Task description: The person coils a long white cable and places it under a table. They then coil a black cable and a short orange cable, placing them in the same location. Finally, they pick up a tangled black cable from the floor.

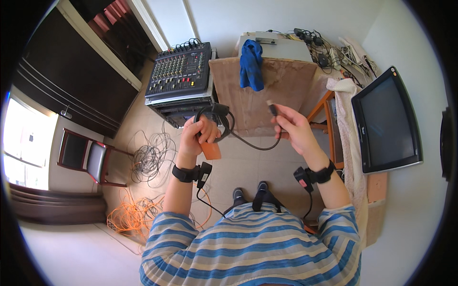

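My left hand (200,135) is closed around a coiled black cable (260,147) in front of me. A thick black piece (221,109), a plug or a ferrite core, sits at the top of the coil. Below those fingers hangs an orange tag or card (211,151). One length of cable sags across to my right hand (297,128), which pinches the connector (273,108) at its end. The connector has a black body and a light tip pointing up and left. Both hands are raised above the floor, apart from each other.
A mixing console (179,69) tops an equipment rack at left. Ahead, a blue cloth (252,66) drapes over a brown board (286,96). A monitor (390,121) stands right. Tangled black cables (152,157) and orange cable (132,216) lie on the floor near a chair (96,161).
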